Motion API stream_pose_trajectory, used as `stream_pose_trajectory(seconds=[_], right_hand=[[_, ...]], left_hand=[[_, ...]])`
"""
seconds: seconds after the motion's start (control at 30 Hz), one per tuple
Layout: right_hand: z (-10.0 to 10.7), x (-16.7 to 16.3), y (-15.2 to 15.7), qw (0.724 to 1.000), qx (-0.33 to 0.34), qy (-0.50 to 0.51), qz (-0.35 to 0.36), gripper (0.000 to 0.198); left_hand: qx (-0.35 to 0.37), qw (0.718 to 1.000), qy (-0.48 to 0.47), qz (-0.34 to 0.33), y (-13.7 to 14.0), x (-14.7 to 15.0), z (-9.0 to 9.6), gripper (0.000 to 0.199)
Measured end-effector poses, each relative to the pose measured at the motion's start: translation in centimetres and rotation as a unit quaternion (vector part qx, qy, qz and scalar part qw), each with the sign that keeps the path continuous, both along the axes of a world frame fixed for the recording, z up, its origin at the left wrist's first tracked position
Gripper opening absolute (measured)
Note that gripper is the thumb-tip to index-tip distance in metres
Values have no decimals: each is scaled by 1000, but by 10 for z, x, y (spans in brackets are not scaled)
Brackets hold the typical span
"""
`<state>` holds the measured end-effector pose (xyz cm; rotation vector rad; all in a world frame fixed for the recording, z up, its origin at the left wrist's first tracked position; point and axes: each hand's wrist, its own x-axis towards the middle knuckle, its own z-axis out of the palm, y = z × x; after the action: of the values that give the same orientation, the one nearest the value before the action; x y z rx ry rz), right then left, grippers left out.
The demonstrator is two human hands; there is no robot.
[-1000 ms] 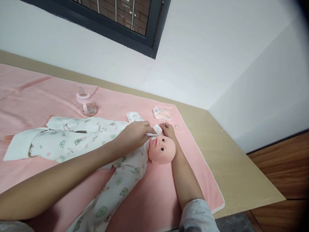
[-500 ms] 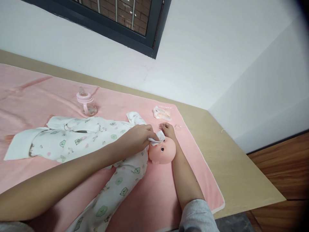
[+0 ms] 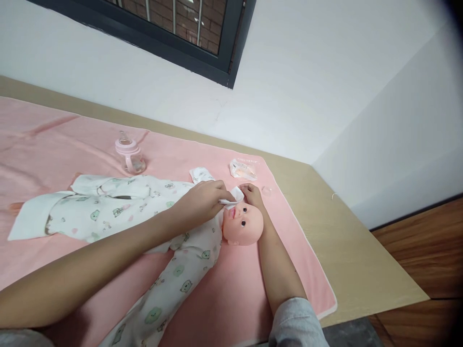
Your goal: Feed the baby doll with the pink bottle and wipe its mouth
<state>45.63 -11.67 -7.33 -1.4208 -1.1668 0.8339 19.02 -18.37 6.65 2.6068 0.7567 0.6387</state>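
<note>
Working remotely, I have the left hand pinching a white cloth beside the mouth of the doll on the pink blanket; whether the right hand grips anything, I cannot tell.

Your white wipe is matt, paper or thin cloth; the doll before you is smooth, faintly shiny plastic in a matt cloth suit. You see soft-napped blanket fabric, a glossy, clear bottle, and a smooth, wood-look surface.
</note>
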Motion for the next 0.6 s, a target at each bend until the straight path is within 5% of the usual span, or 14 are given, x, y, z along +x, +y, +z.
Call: stream_pose_trajectory(seconds=[0.17,0.3,0.43,0.6], right_hand=[[42,-10,-10,999,27,20,8,16],[98,-32,-35,985,141,-63,74,12],[143,-72,-73,914,234,-287,164,18],[156,-105,-94,844,237,-448,174,25]], left_hand=[[15,997,-62,39,20,-15,7,32],[62,992,-59,89,46,-30,6,31],[66,993,-28,96,57,-37,7,31],[58,996,-25,56,53,-38,9,33]])
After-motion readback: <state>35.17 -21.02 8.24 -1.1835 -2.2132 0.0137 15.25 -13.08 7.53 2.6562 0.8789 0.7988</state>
